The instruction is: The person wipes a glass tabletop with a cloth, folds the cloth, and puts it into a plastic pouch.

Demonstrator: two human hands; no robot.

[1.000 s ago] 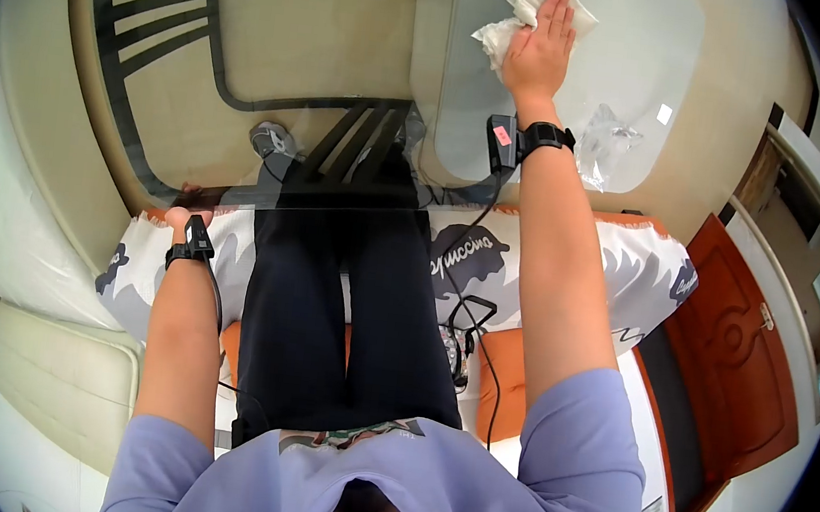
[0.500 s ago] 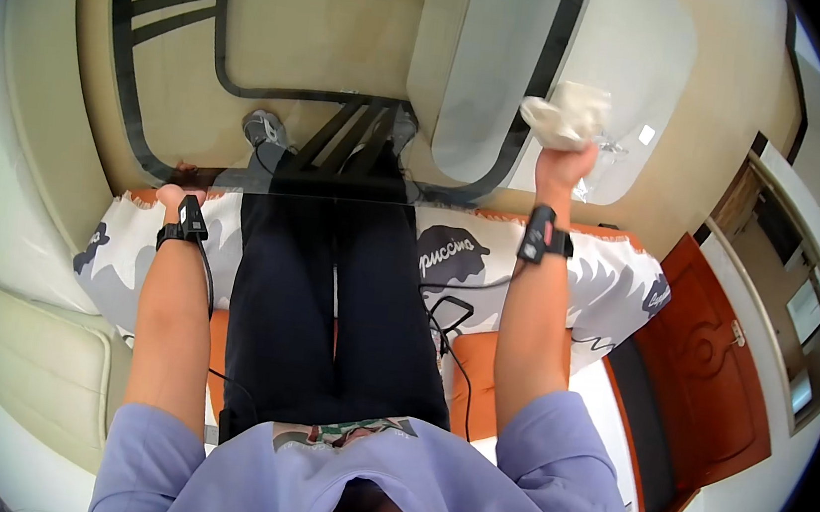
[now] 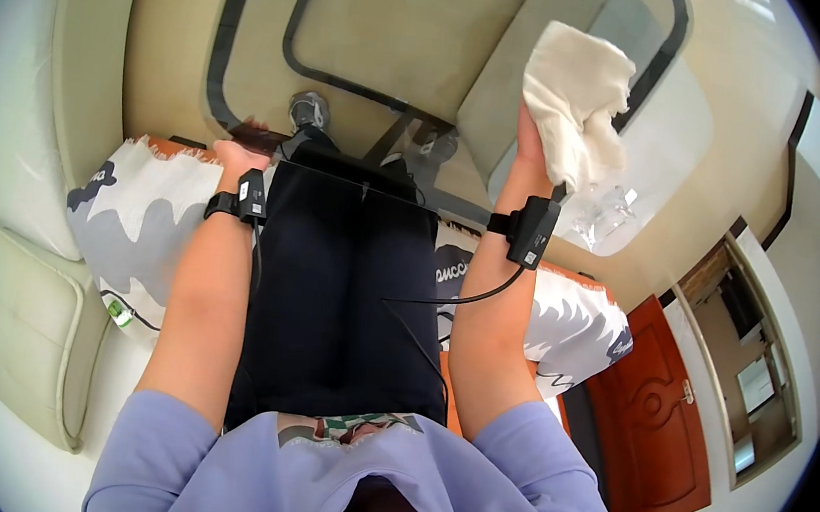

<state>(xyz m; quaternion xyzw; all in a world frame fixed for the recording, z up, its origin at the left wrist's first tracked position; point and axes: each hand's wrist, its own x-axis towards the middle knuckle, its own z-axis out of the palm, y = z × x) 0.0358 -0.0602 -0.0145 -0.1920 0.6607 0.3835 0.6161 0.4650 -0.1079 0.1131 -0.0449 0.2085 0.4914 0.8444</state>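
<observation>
A cream-coloured cloth point(image 3: 578, 99) is in my right hand point(image 3: 531, 147), held up over the right side of the glass tabletop point(image 3: 383, 33). The cloth hangs open and hides most of the fingers. My left hand point(image 3: 241, 155) is at the near edge of the glass, on the left. Its fingers are too unclear to tell whether they grip the edge. Each wrist wears a black strapped device with a cable. Below my right hand, a crumpled clear plastic piece point(image 3: 606, 217) lies on the glass.
A grey-and-white patterned cloth point(image 3: 149, 219) with a fringe lies at the near side of the table. My legs in dark trousers point(image 3: 346, 289) reach under the glass. A pale padded seat point(image 3: 4, 313) stands left, a reddish wooden door point(image 3: 654, 407) right.
The cloth has spread from a bunch into a hanging sheet, and my right hand has shifted slightly left. My left hand has moved right and forward along the table edge. The view has turned.
</observation>
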